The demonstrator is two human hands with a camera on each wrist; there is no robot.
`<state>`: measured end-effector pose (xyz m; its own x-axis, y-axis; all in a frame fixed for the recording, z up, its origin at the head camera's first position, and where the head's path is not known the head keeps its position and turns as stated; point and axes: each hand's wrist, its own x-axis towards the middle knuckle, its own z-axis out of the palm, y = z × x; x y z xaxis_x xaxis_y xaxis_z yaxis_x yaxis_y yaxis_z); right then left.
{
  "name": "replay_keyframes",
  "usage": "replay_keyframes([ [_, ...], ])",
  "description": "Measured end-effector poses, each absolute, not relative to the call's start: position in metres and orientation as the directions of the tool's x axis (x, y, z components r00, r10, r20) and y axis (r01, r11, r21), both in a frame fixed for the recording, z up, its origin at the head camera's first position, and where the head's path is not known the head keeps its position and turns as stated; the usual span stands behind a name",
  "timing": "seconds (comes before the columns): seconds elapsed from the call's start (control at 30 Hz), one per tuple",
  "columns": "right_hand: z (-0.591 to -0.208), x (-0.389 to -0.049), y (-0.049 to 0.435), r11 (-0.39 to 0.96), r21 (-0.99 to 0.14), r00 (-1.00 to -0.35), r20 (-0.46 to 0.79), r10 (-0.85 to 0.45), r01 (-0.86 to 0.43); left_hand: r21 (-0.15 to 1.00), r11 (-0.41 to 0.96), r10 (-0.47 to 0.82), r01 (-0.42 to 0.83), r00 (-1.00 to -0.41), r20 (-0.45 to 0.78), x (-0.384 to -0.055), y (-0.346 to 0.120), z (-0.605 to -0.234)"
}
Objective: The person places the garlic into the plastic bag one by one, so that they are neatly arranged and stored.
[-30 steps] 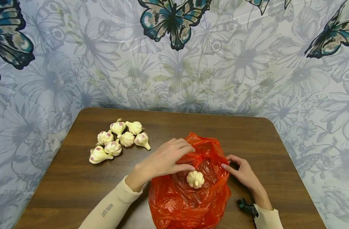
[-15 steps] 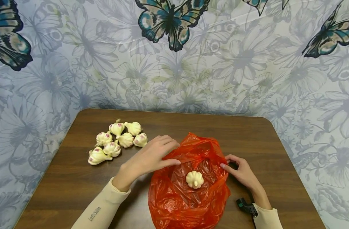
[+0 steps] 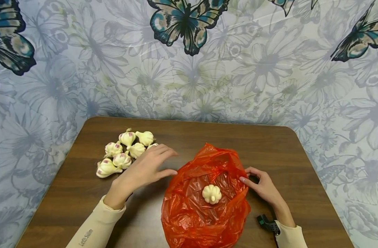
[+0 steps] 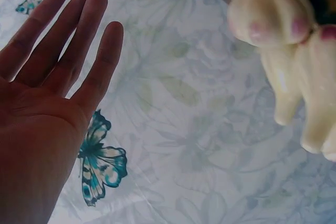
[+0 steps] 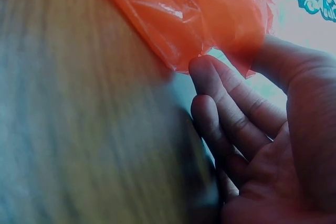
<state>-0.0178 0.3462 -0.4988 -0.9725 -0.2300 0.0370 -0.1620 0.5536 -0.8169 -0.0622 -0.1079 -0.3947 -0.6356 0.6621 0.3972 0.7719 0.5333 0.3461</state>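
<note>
A red plastic bag (image 3: 204,220) lies spread on the table with its mouth facing up. One pale garlic bulb (image 3: 212,194) sits in its opening. My right hand (image 3: 264,187) pinches the bag's right rim, thumb over the film; the right wrist view shows the red film (image 5: 184,14) between thumb and fingers. My left hand (image 3: 145,169) hovers left of the bag, its fingers extended and holding nothing. It overlaps the near side of a garlic pile (image 3: 122,160), partly hiding the rightmost bulb. In the left wrist view, purple-tinged garlic bulbs (image 4: 268,11) appear right of the hand.
The brown wooden table (image 3: 263,144) has rounded far corners. Behind it hangs a cloth backdrop (image 3: 207,79) printed with flowers and butterflies. A black wrist-worn device (image 3: 267,224) is strapped at the right wrist.
My left hand has left the bag's mouth and moved left toward the garlic pile, covering part of a bulb. The right hand stays on the bag's rim; the bulb in the bag keeps its place.
</note>
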Motion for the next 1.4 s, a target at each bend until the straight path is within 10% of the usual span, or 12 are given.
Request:
replay_keyframes([
  [0.9,-0.501,-0.021,0.345,0.589,-0.799,-0.982,0.009,-0.191,-0.122,0.273,0.647,0.539,0.712,-0.680,0.497,-0.083,-0.195,-0.406],
  [1.4,-0.500,-0.030,0.338,0.582,-0.800,-0.981,0.038,-0.191,-0.145,0.333,0.824,0.355,0.459,-0.875,0.329,-0.091,-0.271,-0.389],
])
